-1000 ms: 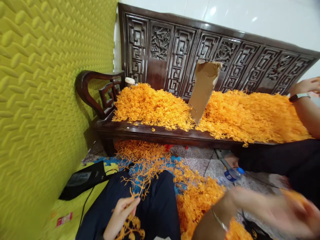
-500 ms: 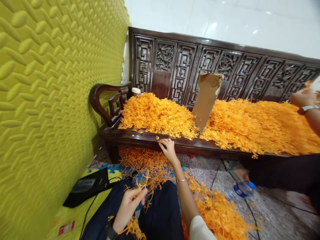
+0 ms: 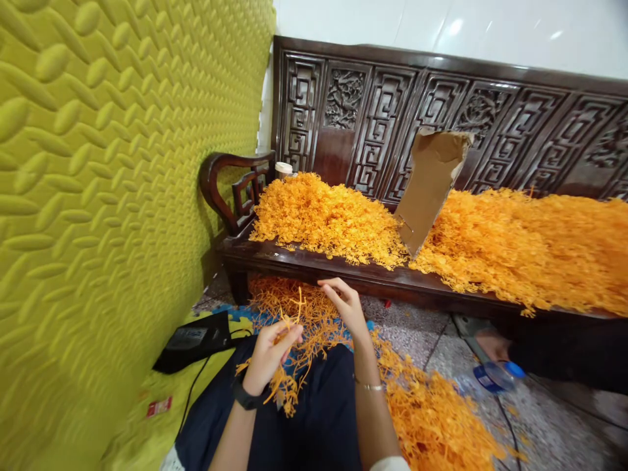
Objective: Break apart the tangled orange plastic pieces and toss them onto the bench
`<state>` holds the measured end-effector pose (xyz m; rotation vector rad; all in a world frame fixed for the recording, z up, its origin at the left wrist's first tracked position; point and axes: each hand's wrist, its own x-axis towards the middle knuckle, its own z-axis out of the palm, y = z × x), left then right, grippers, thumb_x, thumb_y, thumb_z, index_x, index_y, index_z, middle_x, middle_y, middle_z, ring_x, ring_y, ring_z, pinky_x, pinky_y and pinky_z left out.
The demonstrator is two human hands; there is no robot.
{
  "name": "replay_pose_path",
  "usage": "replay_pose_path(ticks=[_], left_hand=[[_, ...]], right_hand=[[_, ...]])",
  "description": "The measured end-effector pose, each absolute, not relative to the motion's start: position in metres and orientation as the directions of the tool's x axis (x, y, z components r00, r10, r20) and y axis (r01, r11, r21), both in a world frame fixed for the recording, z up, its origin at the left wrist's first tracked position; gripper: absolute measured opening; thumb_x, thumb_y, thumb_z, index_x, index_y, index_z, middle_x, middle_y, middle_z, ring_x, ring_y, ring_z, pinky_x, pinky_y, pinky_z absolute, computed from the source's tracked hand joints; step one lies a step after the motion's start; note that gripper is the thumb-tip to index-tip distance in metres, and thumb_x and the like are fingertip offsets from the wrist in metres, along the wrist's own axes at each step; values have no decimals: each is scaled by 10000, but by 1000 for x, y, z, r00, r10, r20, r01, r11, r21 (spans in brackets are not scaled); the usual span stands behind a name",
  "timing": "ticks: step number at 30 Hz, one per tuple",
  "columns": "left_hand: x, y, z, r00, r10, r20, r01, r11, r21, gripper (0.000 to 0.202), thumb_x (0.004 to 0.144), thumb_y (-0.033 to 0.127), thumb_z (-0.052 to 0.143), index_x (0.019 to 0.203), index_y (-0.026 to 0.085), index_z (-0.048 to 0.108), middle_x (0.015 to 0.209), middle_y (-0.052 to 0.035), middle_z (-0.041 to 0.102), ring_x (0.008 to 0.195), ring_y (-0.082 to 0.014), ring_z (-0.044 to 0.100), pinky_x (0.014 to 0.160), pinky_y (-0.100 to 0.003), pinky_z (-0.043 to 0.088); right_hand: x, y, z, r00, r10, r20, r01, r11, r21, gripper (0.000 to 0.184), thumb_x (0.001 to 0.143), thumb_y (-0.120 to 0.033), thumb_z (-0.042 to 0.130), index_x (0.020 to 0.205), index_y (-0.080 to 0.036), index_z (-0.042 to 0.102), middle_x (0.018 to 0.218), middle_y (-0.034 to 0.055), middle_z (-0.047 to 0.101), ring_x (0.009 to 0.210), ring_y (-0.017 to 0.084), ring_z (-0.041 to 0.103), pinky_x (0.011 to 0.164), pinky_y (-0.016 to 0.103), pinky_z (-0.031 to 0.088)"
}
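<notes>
My left hand (image 3: 273, 350), wearing a dark wristband, is closed in a pinch. Between its thumb and fingers stands a thin, branching orange plastic sprig (image 3: 300, 302); more orange strands hang below the palm over my lap. To its right, my right hand (image 3: 347, 307) is raised just in front of the bench's front edge. Its fingers are stretched out, and nothing shows in them. A heap of small orange pieces (image 3: 328, 219) lies on the dark wooden bench (image 3: 314, 261) beyond. Loose orange strands (image 3: 314, 327) are piled beneath the bench, behind both hands.
An upright cardboard piece (image 3: 429, 186) parts the heap from a larger orange pile (image 3: 534, 242). More orange pieces (image 3: 432, 412) cover the floor at right, near a blue-capped bottle (image 3: 498, 376) and another person's leg (image 3: 574, 353). A black bag (image 3: 196, 340) and cable lie left, beside a yellow foam wall (image 3: 122, 196).
My right hand has drawn back from the bench top toward my left hand. My left hand has risen slightly with the sprig. The other person's hand has left the view at right.
</notes>
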<state>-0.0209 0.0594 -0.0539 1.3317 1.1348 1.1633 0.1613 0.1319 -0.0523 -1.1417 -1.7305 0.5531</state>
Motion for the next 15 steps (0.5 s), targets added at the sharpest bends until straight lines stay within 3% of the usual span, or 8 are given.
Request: replay_pose_path(ticks=[3,5,9,12,15], left_hand=[[-18,61,-48,72,995,70,-33,-67,997,354,711,501,618,705,150,577,601,23,534,418,-65,375,422,-210,320],[-15,61,-44,82,992,95,-62,-90,994,288,730,438,622,755,154,583,623,29,517,485,-82,418,484,-214,366],[-12,57,-41,112,981,157,-264,-123,957,210,813,347,517,898,165,579,671,12,553,631,-122,488,598,-230,387],[-10,52,-43,91,981,171,-468,-110,877,272,824,295,477,1072,187,514,897,-37,625,768,-150,533,684,-261,408],[-7,45,-46,86,987,134,-582,-60,811,366,831,279,472,1189,214,443,1113,-70,599,915,-176,545,775,-297,419]], right_hand=[[161,85,-45,-82,885,458,174,466,-868,213,881,-334,504,899,-203,671,894,52,636,859,176,579,768,298,448],[161,63,-39,-72,883,463,94,468,-879,169,866,-308,536,878,-215,676,876,50,627,853,182,576,767,306,448],[155,42,-34,-105,868,486,125,496,-859,145,857,-285,553,920,-237,675,932,57,611,931,198,561,829,331,434],[146,36,-37,-83,887,454,176,461,-870,171,844,-280,575,997,-244,641,995,53,600,985,196,548,882,333,417],[138,28,-43,-43,896,441,201,440,-875,176,828,-263,602,1002,-252,626,970,39,599,953,184,553,857,318,425]])
